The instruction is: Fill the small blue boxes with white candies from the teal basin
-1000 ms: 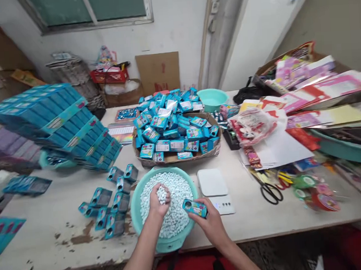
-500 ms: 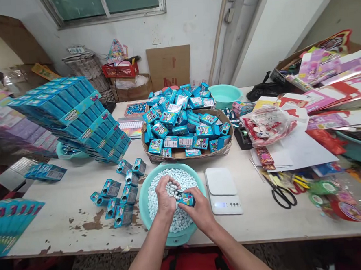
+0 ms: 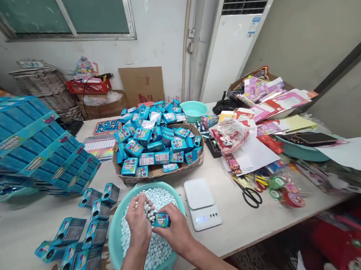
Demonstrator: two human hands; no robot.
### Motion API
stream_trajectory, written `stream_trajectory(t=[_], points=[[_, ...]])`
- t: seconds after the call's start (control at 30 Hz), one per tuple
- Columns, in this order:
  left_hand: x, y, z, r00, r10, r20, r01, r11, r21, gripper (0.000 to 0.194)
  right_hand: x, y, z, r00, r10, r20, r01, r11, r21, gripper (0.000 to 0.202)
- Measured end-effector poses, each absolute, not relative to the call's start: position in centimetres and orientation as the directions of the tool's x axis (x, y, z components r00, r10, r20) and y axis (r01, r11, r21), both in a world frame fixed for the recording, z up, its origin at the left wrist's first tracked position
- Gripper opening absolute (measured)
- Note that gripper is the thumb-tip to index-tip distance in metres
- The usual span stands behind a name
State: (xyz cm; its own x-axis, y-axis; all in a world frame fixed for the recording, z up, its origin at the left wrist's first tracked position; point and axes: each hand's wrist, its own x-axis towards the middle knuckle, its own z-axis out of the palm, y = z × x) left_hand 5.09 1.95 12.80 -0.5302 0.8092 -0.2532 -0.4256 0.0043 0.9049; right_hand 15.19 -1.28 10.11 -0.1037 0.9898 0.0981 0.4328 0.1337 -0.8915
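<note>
Above the near bowl (image 3: 113, 237), the left hand (image 3: 139, 224) curls round pale pellets (image 3: 149, 212) beside the left end of a small blue box (image 3: 161, 220). The right hand (image 3: 176, 229) grips its right end; presumably strays drop back. Holed boxes (image 3: 96, 233) rest at left on the counter (image 3: 241, 225).

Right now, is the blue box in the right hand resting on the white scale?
No, the right hand holds the blue box over the bowl of pale pieces, beside the white scale.
</note>
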Motion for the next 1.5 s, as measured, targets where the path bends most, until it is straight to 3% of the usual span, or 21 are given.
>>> stream_trajectory(t=[0.4,0.6,0.8,0.97,1.13,1.3,1.5], points=[[6.1,1.9,13.6,-0.542,0.813,-0.215,-0.444,-0.058,0.894,0.03,16.0,-1.1,10.3,-0.117,0.985,0.129,0.291,0.158,-0.944,0.024],[5.8,1.7,13.7,-0.487,0.834,-0.261,-0.476,-0.003,0.879,0.032,15.5,-0.8,9.7,-0.139,0.984,0.114,0.26,0.148,-0.954,0.026],[5.3,1.6,13.1,-0.375,0.88,-0.29,-0.376,0.141,0.916,0.036,14.9,-0.6,9.7,-0.134,0.986,0.098,0.285,0.133,-0.949,0.026],[4.7,1.6,14.0,-0.433,0.862,-0.263,-0.437,0.054,0.898,0.032,16.0,-0.5,9.4,-0.077,0.993,0.092,0.228,0.107,-0.968,0.035],[4.3,2.0,13.0,-0.39,0.825,-0.409,-0.577,0.127,0.807,0.035,16.3,0.0,8.2,-0.021,1.0,0.02,0.176,0.023,-0.984,0.034],[4.0,2.3,11.4,-0.365,0.811,-0.458,-0.614,0.16,0.773,0.033,17.6,-0.1,8.1,0.026,1.0,-0.006,0.098,-0.009,-0.995,0.035],[2.4,1.6,7.6,-0.289,0.709,-0.643,-0.632,0.364,0.685,0.024,22.5,-1.1,8.5,0.114,0.993,-0.035,-0.007,-0.034,-0.999,0.031]])
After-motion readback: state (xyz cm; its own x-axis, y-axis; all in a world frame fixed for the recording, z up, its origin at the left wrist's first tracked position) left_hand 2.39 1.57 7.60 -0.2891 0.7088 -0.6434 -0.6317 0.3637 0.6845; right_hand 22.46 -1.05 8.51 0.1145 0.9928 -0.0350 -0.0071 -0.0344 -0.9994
